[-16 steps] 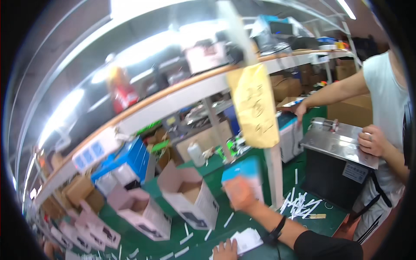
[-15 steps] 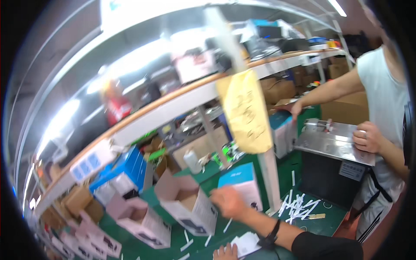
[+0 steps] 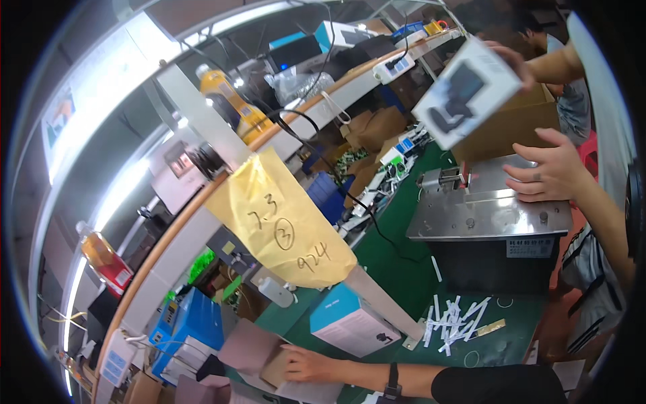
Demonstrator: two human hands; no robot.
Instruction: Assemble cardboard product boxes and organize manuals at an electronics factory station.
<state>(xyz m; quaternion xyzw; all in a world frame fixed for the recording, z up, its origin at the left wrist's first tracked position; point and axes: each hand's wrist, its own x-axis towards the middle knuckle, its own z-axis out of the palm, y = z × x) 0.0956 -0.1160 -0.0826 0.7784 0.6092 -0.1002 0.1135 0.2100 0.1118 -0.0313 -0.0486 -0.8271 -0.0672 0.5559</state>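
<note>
My right hand (image 3: pixel 308 367), with a dark wristband and black sleeve, comes in from the lower right. Its curled fingers are at the rim of an open pale box (image 3: pixel 249 347), partly reaching over the opening; the fingertips are not all visible. Just beyond it, behind a shelf post, stands a closed teal-topped box (image 3: pixel 350 322). My left hand is out of the picture. At the right, a co-worker's raised hand (image 3: pixel 515 64) holds a white printed box (image 3: pixel 466 94). Their other hand (image 3: pixel 546 172), fingers spread, is over a metal-topped machine (image 3: pixel 491 209).
A yellow handwritten paper (image 3: pixel 282 219) hangs on the shelf post. White strips (image 3: pixel 454 326) lie heaped on the green table (image 3: pixel 387 283). Blue boxes (image 3: pixel 192 337) and a white bottle (image 3: pixel 276 291) stand under the shelf. A large cardboard box (image 3: pixel 515 124) is behind the machine.
My view has turned right and tilted. My right hand has moved left onto the open box; my left hand has left the picture. The co-worker has lifted a box and raised the other hand.
</note>
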